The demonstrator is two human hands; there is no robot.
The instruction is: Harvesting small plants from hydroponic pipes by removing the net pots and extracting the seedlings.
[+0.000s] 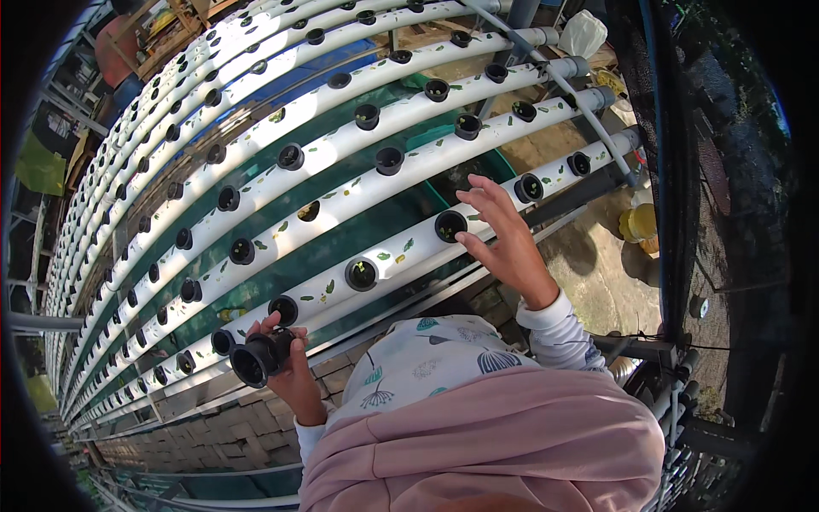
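Note:
My left hand (295, 369) is closed around a few black net pots (251, 363), held together with a round mouth facing up, in front of the nearest white pipe (418, 245). My right hand (509, 245) is open, its fingers spread over that pipe. Its thumb tip overlaps the rim of a seated black net pot (450, 224); I cannot tell whether they touch. Left of it, another seated pot (361, 273) holds a small green seedling. Two more pots (283, 309) sit in the pipe close to my left hand. Leaf scraps (383, 256) lie on the pipe.
Several parallel white pipes (350, 199) with black pots run away to the far left. An uncovered hole (309, 211) shows in the second pipe. Green sheeting (341, 235) lies beneath. A crossbar (589, 111) and dark post (661, 213) stand at right, near a yellow container (638, 224).

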